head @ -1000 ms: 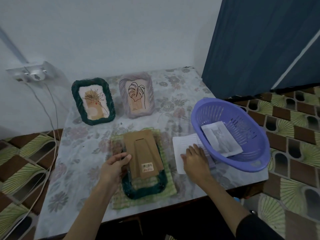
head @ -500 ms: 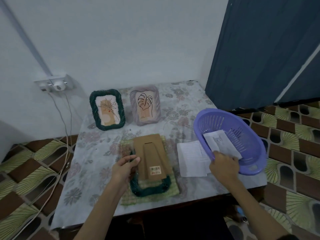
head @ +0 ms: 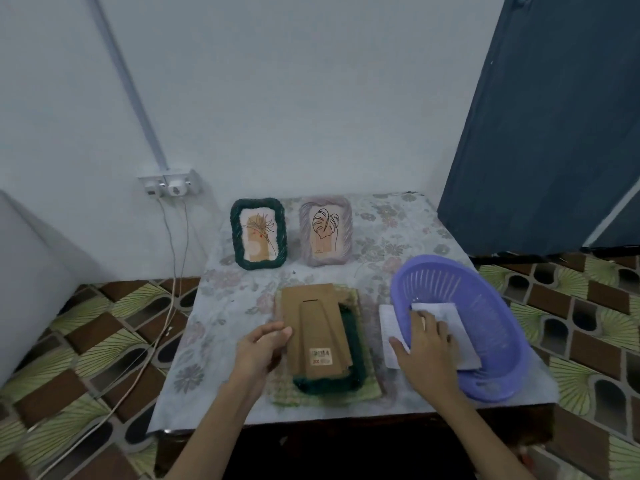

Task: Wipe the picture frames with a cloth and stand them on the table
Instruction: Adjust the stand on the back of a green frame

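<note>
A dark green woven frame [head: 317, 327] lies face down near the table's front edge, brown cardboard back and stand upward, on a green woven cloth [head: 369, 393]. My left hand [head: 261, 348] pinches its left edge, thumb on the cardboard. My right hand [head: 426, 348] reaches over the rim of the purple basket [head: 485, 306], fingers laid flat on a white sheet [head: 450, 317] inside it. At the back of the table stand two frames: a green one [head: 258, 233] and a lilac one [head: 325, 230].
A second white sheet [head: 386, 323] lies on the floral tablecloth [head: 214, 327] between the face-down frame and the basket. A wall socket [head: 169, 183] with hanging cables is at the left. A dark blue door [head: 554, 133] stands at the right.
My right hand has moved from the white sheet on the table rightward into the basket, onto the sheet there. My left hand stays on the frame's left edge. The view has pulled back.
</note>
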